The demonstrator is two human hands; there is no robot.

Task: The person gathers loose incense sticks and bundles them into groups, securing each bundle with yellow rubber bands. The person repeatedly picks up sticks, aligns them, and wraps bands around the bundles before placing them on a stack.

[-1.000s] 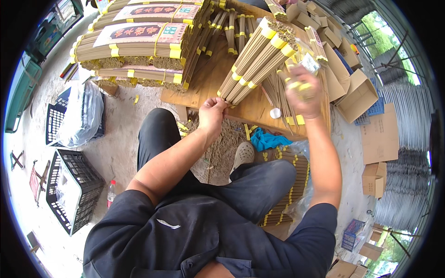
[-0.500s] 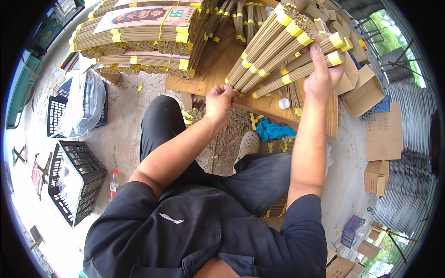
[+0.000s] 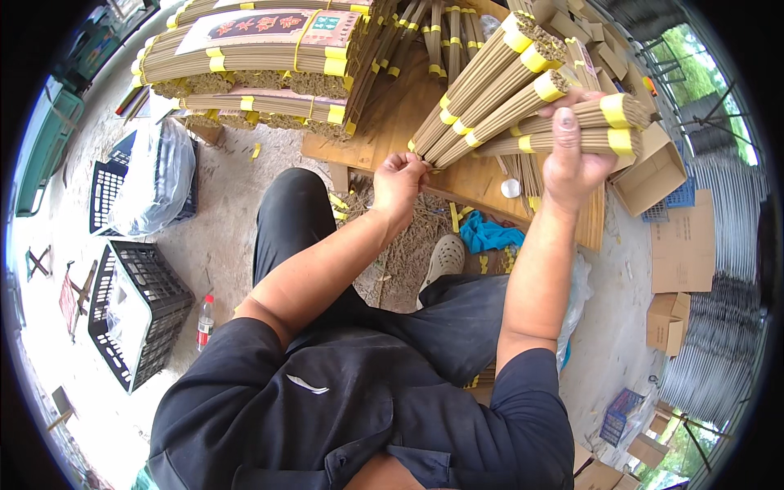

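Note:
Several bundles of brown incense sticks (image 3: 482,86), banded with yellow paper tape, fan out above the wooden table (image 3: 371,131), their near ends gathered together. My right hand (image 3: 576,159) is closed round the rightmost incense bundles (image 3: 600,114), thumb on the near side and fingers mostly hidden behind them. By the gathered near ends, my left hand (image 3: 398,186) is pinched shut, and what lies between its fingertips is too small to make out. To the left, a stack of incense packs (image 3: 245,69) with printed labels and yellow ties stands on the table.
More banded bundles (image 3: 441,41) lie at the table's back. A white round cap (image 3: 510,189) sits near its front edge. Below are a blue cloth (image 3: 488,233) and scattered sticks. Black crates (image 3: 135,314) and a bottle (image 3: 205,322) stand left, cardboard boxes (image 3: 649,167) right.
My right hand has tilted the rightmost bundles lower and to the right, spreading them from the others. My left hand keeps its pinch at the near ends. The whole view has shifted slightly.

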